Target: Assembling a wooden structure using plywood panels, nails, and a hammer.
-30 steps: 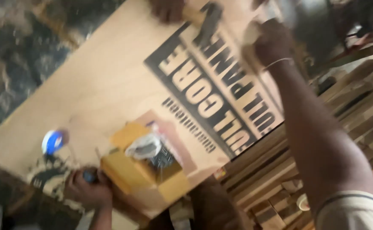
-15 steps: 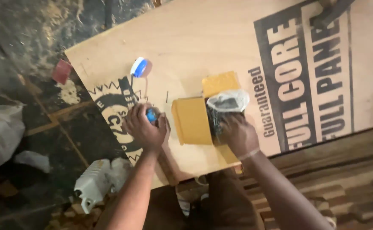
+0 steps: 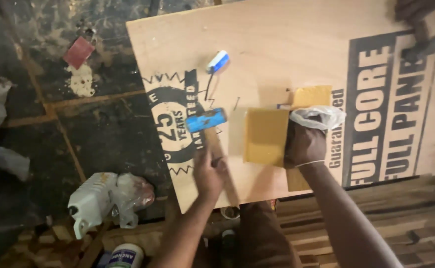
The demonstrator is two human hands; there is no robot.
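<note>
Right hand point(image 3: 304, 145) in open cardboard box point(image 3: 267, 136)

I see a printed plywood sheet point(image 3: 277, 44) over the dark floor point(image 3: 93, 129); on it lie a yellow box point(image 3: 266, 136), a blue-white tape measure point(image 3: 218, 61) and a nail point(image 3: 236, 103).

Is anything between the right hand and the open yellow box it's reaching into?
Nothing visible. The right hand rests directly on the yellow box, at a clear plastic bag in its opening. The left hand holds a blue-headed hammer, off to the side.
</note>
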